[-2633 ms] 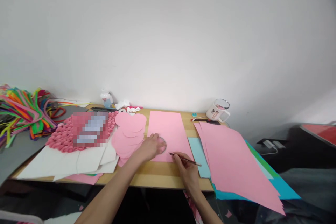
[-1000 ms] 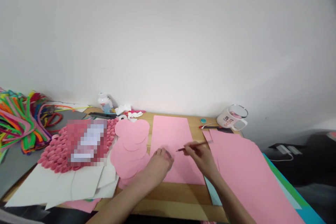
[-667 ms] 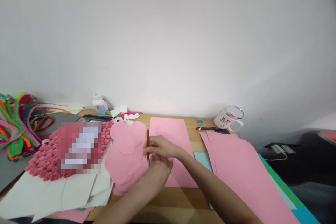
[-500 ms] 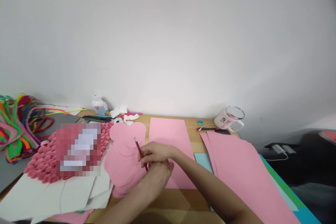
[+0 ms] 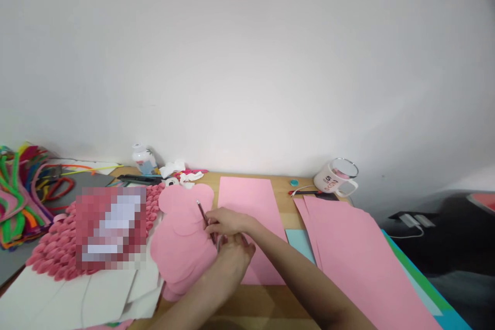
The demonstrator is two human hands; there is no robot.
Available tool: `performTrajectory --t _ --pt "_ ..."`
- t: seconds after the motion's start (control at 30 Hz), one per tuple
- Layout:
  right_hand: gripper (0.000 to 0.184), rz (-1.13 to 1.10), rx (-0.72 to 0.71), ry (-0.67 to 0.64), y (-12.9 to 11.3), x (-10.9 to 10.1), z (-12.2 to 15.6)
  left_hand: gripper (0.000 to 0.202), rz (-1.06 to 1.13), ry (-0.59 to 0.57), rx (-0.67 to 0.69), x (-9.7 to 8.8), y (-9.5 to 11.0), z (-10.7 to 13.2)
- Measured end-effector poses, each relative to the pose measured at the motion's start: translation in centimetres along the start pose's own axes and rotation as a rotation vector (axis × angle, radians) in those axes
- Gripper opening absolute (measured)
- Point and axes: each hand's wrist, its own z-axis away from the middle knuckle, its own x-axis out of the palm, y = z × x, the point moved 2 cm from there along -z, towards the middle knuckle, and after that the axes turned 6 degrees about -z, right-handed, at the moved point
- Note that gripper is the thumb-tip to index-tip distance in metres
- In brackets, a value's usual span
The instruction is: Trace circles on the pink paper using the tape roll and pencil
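Observation:
My right hand is closed around a dark red pencil, whose capped upper end leans up and to the left. Beneath it my left hand lies over the left edge of a pink paper sheet. The two forearms come close together, and the right hand hides most of the left fingers. What those fingers press or hold cannot be seen. Just left of both hands, several overlapping pink paper rounds form a pile. The pencil's lower end is hidden by my left hand.
A pink looped craft piece rests on white sheets at left, beside colourful pipe cleaners. Along the wall stand a white bottle and a mug. More pink sheets lie at right.
The pencil has turned slightly in my right hand and stands a little steeper. Both hands stay in nearly the same place, while the view has shifted a little.

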Motion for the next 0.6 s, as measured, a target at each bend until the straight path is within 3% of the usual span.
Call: performTrajectory --t 0.1,0.27,0.37,0.5,0.6 --pt "0.021 -0.053 -0.018 0.188 1.5 -1.2 0.6 0.030 -0.112 -0.094 -0.070 -1.2 0.0 0.7" --pt "0.009 -0.072 0.003 0.419 3.7 -2.7 3.3 0.043 -0.180 -0.167 -0.005 -3.4 0.3 1.3" --pt "0.003 -0.197 -0.003 0.533 5.1 -3.4 5.7 0.043 -0.165 -0.182 -0.004 -4.3 -0.3 1.4" --pt "0.023 -0.421 -0.014 0.732 7.6 -5.1 9.8 0.038 -0.089 -0.176 -0.018 -4.9 -1.6 1.9" --pt "0.036 -0.516 -0.004 0.794 9.1 -6.0 12.5 0.021 -0.014 -0.132 0.015 -4.3 -2.3 2.8"
